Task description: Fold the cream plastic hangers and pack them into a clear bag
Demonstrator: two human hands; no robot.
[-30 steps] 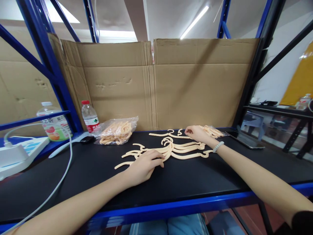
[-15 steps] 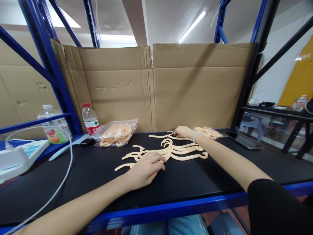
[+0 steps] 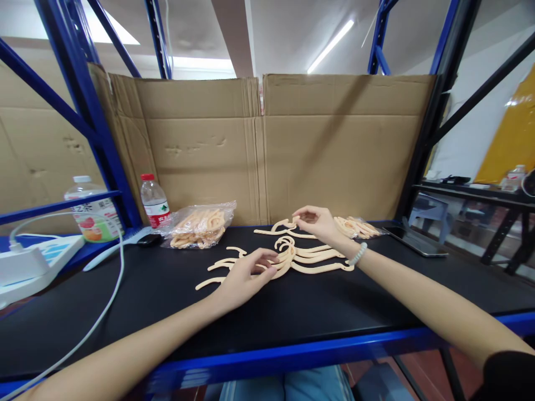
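Head view: nearest, the left hand (image 3: 244, 281) hovers over or rests on the left side of the overlapped cream hangers (image 3: 320, 269), thumb and fingers parted and loosely curled; contact is unclear. Their arms run left to right. Beyond them, the right hand (image 3: 321, 225) has thumb and forefinger close together at the right end of a curved cream piece (image 3: 280, 224); whether they grip it cannot be told. That piece lies leftward of those fingertips, nearer the right hand, just above a far hanger (image 3: 263, 231) whose long axis also runs left to right.
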